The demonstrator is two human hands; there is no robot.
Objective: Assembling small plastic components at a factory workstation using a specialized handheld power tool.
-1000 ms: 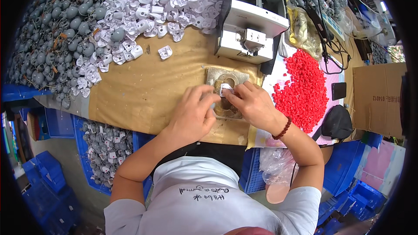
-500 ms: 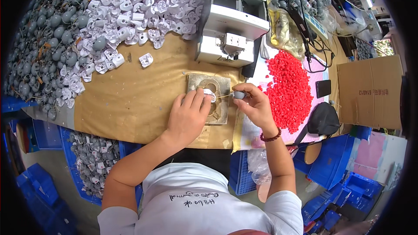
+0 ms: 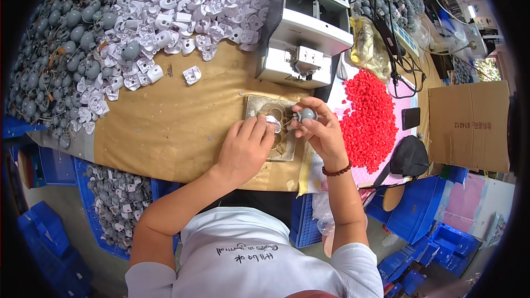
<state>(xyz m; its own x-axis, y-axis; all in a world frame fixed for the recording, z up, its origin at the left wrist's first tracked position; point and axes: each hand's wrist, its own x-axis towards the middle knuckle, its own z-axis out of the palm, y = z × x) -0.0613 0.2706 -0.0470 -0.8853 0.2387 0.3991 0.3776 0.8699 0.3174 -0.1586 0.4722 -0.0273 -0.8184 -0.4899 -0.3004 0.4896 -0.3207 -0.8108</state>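
My left hand (image 3: 247, 146) is closed on a small white plastic part (image 3: 273, 123) over a square metal fixture (image 3: 286, 152). Its fingertips cover part of that piece. Just to the right, my right hand (image 3: 322, 132) pinches a grey ball-shaped part (image 3: 306, 114) between thumb and fingers. A thin wire seems to run between the grey part and the white one. The fixture has rounded hollows, partly hidden beneath both hands.
A white and black bench machine (image 3: 301, 33) stands behind the fixture. White plastic parts (image 3: 187, 5) and grey ball parts (image 3: 55, 49) are heaped at the left. Right of my hand lie small red pieces (image 3: 369, 121), a black pouch (image 3: 409, 156) and a cardboard box (image 3: 469, 127).
My right hand has turned the grey ball part and brought it nearer to the white part. My left hand keeps its grip. The whole view has shifted slightly.
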